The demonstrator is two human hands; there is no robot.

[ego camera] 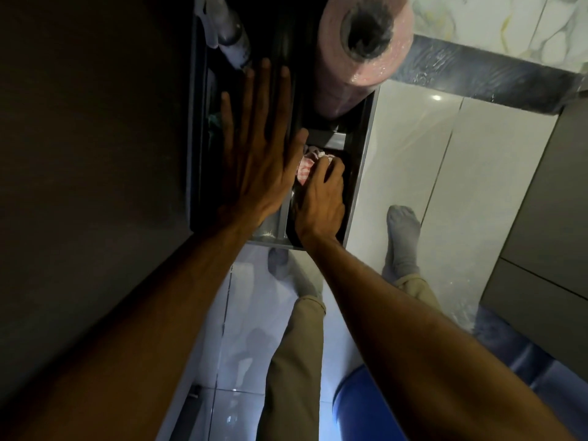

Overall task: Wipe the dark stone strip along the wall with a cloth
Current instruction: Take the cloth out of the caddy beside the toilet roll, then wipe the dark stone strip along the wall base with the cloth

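A pink-and-white cloth is bunched under the right hand, whose fingers are curled closed over it and pressed down into a narrow dark recess framed by a pale grey rim. The left hand is spread open and laid flat, fingers straight and apart, against the dark surface just beside the recess; nothing is gripped by it, and it is judged to be placed there as a brace so that weight can be leaned forward while the other hand rubs. The cloth is held crumpled rather than folded flat, probably so that it can be pushed into the tight slot. A dark stone strip is seen running across the pale marbled wall at upper right, well apart from the cloth, with a glossy, streaked sheen on it; whether the surface under the cloth belongs to the same strip cannot be told in the dim light. A large pink roll with a dark hollow core is stood at the far end of the recess, and a grey bottle-like object lies to its left, both near the fingertips of the open hand. Below, socked feet and beige trousers are seen on a glossy tiled floor, beside a blue rounded object.
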